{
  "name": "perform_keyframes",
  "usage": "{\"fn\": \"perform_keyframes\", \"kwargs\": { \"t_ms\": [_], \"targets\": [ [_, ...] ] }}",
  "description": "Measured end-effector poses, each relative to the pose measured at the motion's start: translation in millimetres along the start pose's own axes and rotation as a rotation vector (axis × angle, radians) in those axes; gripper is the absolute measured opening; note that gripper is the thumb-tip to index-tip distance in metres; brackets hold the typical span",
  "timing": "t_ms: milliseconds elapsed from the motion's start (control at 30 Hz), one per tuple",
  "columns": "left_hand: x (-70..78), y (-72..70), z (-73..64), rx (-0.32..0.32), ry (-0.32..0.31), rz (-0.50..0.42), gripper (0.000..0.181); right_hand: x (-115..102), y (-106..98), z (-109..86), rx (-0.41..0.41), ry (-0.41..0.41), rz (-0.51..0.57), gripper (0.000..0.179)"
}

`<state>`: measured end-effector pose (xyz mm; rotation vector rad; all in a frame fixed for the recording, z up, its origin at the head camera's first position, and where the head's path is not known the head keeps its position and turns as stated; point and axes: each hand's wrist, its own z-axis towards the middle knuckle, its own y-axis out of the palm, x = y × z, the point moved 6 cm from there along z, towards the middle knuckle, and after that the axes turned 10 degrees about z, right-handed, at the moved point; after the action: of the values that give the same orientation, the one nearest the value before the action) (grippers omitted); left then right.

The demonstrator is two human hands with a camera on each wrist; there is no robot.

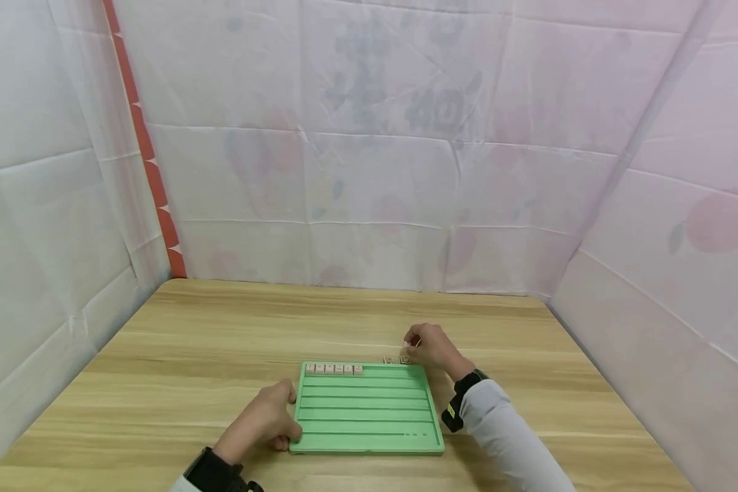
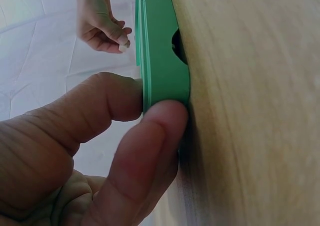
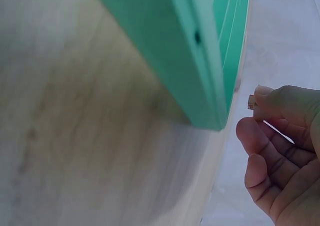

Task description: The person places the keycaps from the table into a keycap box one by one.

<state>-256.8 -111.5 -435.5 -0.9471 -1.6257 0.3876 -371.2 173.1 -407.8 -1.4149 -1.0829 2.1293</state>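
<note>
A green ridged tray (image 1: pixel 366 402) lies on the table with a short row of small light tiles (image 1: pixel 333 370) along its top left groove. My left hand (image 1: pixel 266 415) grips the tray's left side near the front corner; the left wrist view shows a thumb and finger (image 2: pixel 155 136) against the rim. Past the tray's far right edge, my right hand (image 1: pixel 432 347) pinches a small tile (image 3: pixel 251 102) between thumb and fingertips. Beneath that hand, two marked tiles (image 1: pixel 388 360) sit just behind the tray. The marking on the held tile is hidden.
The wood-grained table (image 1: pixel 221 328) extends around the tray on all sides. Pale printed sheets (image 1: pixel 369 178) hang behind it and at both sides, with a red strip (image 1: pixel 144 143) at the back left corner.
</note>
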Motion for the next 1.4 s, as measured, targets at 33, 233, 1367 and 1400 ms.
{"fn": "perform_keyframes", "kwargs": {
  "t_ms": [33, 233, 1367, 1400],
  "targets": [
    [-0.2, 0.4, 0.6, -0.004, -0.002, -0.002, 0.045, -2, 1, -0.5, -0.008, -0.007, -0.004, 0.007],
    [-1.2, 0.8, 2.3, -0.004, -0.008, 0.001, 0.046, -15, 7, -0.7, -0.042, -0.058, -0.024, 0.007],
    [-6.4, -0.6, 4.1, -0.001, -0.029, 0.003, 0.046, -56, 40, 4.5, -0.213, -0.153, -0.007, 0.006],
    [-6.3, -0.3, 4.4, -0.001, -0.026, 0.001, 0.045, -56, 41, 4.8, -0.219, -0.148, -0.009, 0.006]
  ]
}}
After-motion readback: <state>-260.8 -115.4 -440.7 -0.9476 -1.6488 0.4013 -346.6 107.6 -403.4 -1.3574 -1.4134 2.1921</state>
